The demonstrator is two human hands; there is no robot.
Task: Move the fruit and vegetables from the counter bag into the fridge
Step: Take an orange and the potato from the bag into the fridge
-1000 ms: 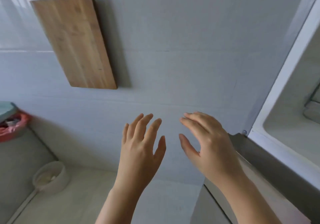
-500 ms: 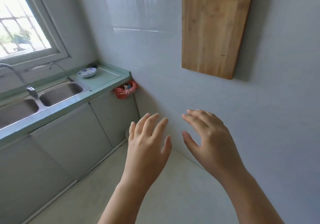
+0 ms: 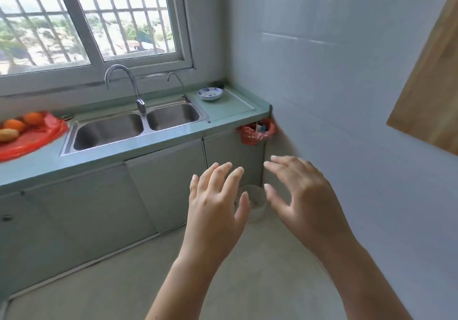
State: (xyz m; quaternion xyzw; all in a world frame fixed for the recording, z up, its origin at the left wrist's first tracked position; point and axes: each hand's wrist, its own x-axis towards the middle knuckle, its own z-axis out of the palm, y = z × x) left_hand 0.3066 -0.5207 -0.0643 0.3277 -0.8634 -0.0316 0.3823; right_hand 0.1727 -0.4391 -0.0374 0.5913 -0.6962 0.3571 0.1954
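Fruit and vegetables lie on the red counter bag (image 3: 27, 138) at the far left edge of the view, on the green counter (image 3: 44, 168) to the left of the double sink (image 3: 133, 126). Two round oranges (image 3: 23, 121) sit toward the back of the bag; an elongated yellowish item, possibly corn (image 3: 7, 135), lies in front of them and is cut off by the frame edge. Its long axis runs roughly left to right, parallel to the counter front; which end points where cannot be determined.

Left hand (image 3: 215, 210) and right hand (image 3: 304, 203) are both raised in mid-air in front of the lower cabinets (image 3: 161, 186), fingers spread and relaxed, holding nothing. Neither hand touches any surface.

The bag lies well apart from both hands, up and to the left, beyond the sink. The left hand is the nearer of the two. The fridge is not in view.

Judgement: the current step is the approach to the bag for a pick. A reach leftward across the sink front is required, with the left hand leading
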